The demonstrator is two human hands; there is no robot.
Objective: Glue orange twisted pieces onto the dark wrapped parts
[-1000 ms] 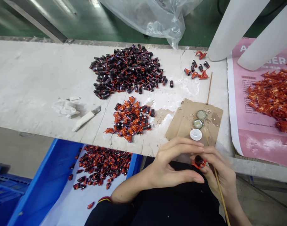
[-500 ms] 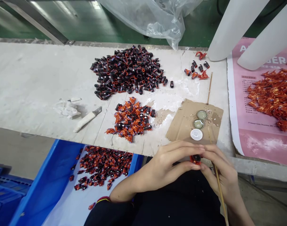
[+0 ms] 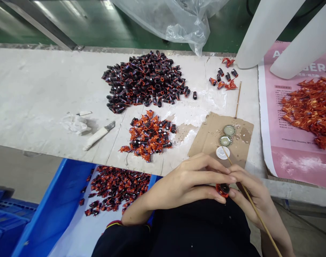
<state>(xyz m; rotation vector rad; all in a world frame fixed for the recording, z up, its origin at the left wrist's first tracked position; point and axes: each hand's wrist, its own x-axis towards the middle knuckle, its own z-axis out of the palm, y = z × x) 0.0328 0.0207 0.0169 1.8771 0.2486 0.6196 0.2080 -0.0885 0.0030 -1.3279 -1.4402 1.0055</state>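
Note:
My left hand [image 3: 186, 182] and my right hand [image 3: 252, 198] meet over my lap at the table's front edge. Together their fingertips pinch one small black and orange foil-wrapped piece [image 3: 222, 189]. The right hand also holds a thin wooden stick [image 3: 255, 210], whose tip reaches up to a white cap [image 3: 221, 152] on a brown cardboard sheet [image 3: 205, 137]. Two metal bottle caps [image 3: 227, 135] lie just beyond it on the cardboard. A small heap of orange-black pieces [image 3: 149, 135] lies left of the cardboard, with a big dark heap [image 3: 145, 80] behind it.
A blue bin [image 3: 58, 200] below the table holds several more pieces. A knife with a white handle [image 3: 98, 135] and a crumpled tissue [image 3: 74, 123] lie at left. Orange wrappers [image 3: 310, 107] pile on a pink sheet at right. Two white tubes [image 3: 264, 32] and a clear plastic bag [image 3: 176, 21] stand behind.
The stick in my right hand has swung so its tip now points up to the white cap. Both hands stayed pinched on the small piece and shifted slightly lower.

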